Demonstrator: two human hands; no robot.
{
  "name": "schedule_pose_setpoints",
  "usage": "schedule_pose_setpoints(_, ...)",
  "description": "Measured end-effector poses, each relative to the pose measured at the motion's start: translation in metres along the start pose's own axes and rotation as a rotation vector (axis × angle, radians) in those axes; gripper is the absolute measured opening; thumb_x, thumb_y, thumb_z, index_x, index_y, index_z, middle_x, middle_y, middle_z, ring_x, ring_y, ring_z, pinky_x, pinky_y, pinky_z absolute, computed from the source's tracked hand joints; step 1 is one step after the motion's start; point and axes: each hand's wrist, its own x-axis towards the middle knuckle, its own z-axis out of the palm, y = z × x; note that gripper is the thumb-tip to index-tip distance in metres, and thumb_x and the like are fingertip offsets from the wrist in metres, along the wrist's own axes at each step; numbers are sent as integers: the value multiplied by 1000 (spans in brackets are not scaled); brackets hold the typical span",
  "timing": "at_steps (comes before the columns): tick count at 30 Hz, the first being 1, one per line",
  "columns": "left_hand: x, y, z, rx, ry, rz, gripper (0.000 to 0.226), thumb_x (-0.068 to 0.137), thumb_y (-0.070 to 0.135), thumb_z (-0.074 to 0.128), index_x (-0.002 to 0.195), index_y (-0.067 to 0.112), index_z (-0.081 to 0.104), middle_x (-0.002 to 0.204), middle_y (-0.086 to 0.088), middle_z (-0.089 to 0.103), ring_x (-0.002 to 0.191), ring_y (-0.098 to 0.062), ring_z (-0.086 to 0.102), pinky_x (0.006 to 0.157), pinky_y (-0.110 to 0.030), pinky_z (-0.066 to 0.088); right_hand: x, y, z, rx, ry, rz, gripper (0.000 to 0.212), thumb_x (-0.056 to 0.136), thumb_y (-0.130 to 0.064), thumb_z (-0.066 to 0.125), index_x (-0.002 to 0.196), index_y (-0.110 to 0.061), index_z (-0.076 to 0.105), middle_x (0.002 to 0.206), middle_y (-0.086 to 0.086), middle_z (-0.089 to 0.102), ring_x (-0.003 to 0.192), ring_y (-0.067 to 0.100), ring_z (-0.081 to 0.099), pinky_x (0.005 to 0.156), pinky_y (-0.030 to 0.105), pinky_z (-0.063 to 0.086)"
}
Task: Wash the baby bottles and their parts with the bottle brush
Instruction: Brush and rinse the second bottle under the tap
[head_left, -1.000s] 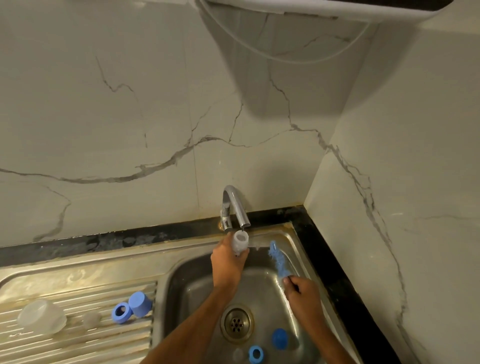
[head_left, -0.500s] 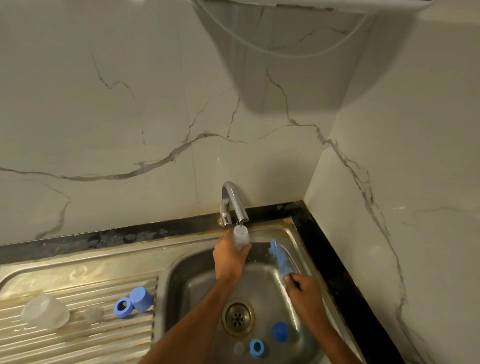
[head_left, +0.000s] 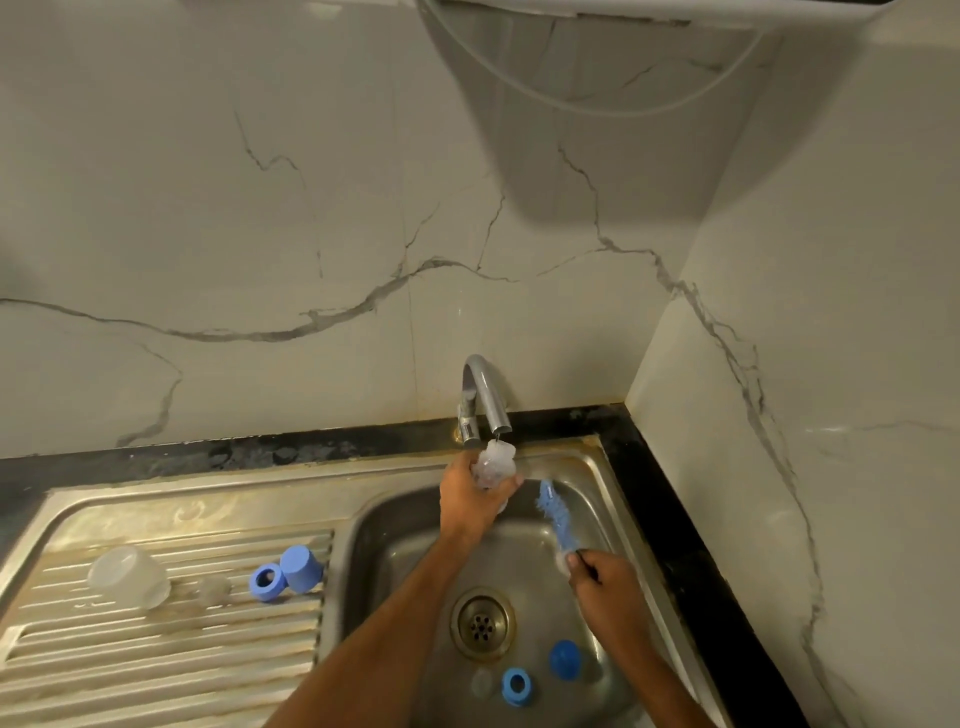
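Observation:
My left hand (head_left: 470, 499) grips a clear baby bottle (head_left: 493, 462) right under the spout of the tap (head_left: 483, 400), and water falls onto its top. My right hand (head_left: 602, 584) holds the handle of a blue bottle brush (head_left: 556, 517), whose bristles point up and away beside the bottle without touching it. In the sink basin (head_left: 395, 525) lie a blue cap (head_left: 565, 659), a blue ring (head_left: 517, 686) and a small clear part (head_left: 482, 683).
On the ribbed drainboard (head_left: 156, 654) to the left sit a clear dome cover (head_left: 130, 576), a small clear teat (head_left: 214, 590), a blue ring (head_left: 266, 582) and a blue cap (head_left: 301, 567). The drain (head_left: 482, 623) is mid-basin. Marble walls close in behind and on the right.
The bottle in my left hand has stayed under the spout, and foam or water now covers its top. My right hand with the brush has barely shifted.

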Motion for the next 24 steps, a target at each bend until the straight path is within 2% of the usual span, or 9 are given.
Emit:
schedule_pose_setpoints(3,-8,-5,-11,-43,27,-8,61,67,42,91,118,26,60,112,10,65,101,-10,65,88,-39,61,-1,-2,6,3,-21,-17,46,95,-23,62,51,-19,50,43,-6,44,42,4,37,46,22,31)
schedule_pose_setpoints(6,-21,-10,-32,-51,84,-5,62,66,44,91,117,24,61,110,8,67,98,-8,66,83,-28,59,-7,-6,19,3,-65,-25,45,94,-29,63,53,-17,52,45,-3,45,44,7,40,49,27,35)
schedule_pose_setpoints(8,-30,-13,-51,-35,108,-1,59,69,42,90,116,25,59,105,14,63,93,-2,61,74,-15,51,-13,-10,29,-8,-54,-48,45,95,-28,63,52,-16,52,45,-1,46,43,6,40,49,28,35)
schedule_pose_setpoints(10,-36,-18,-71,-2,127,22,57,71,40,90,115,28,56,105,14,60,94,-2,59,73,-12,44,-18,-16,40,-38,-25,-63,44,95,-25,62,54,-15,54,47,3,49,43,5,41,49,29,36)
schedule_pose_setpoints(13,-44,-31,-103,55,156,58,63,66,40,92,113,35,51,112,9,61,102,-10,61,85,-29,56,-32,-33,59,-75,-14,-78,40,96,-21,61,57,-11,57,51,9,55,44,8,45,48,29,37)
schedule_pose_setpoints(15,-53,-39,-127,108,178,89,67,64,36,94,113,36,49,113,8,59,103,-12,60,88,-36,58,-48,-51,73,-72,-17,-93,39,95,-17,61,57,-9,58,51,9,56,43,7,44,47,23,35)
schedule_pose_setpoints(19,-78,-58,-175,222,173,227,67,74,21,88,128,36,50,128,8,48,116,-11,45,97,-27,50,-70,-86,100,-87,16,-133,40,94,-16,62,56,-7,58,47,6,55,41,7,43,43,20,32)
schedule_pose_setpoints(21,-91,-77,-200,245,149,268,69,79,17,83,136,36,49,133,7,44,120,-7,39,100,-22,45,-82,-96,117,-97,26,-148,41,94,-16,62,54,-9,56,45,2,52,43,11,46,46,27,35)
schedule_pose_setpoints(24,-110,-106,-239,320,156,378,70,84,20,78,143,38,45,132,8,46,119,-9,46,102,-26,47,-103,-110,141,-96,22,-152,43,95,-16,61,53,-11,52,44,0,49,43,11,45,47,36,37)
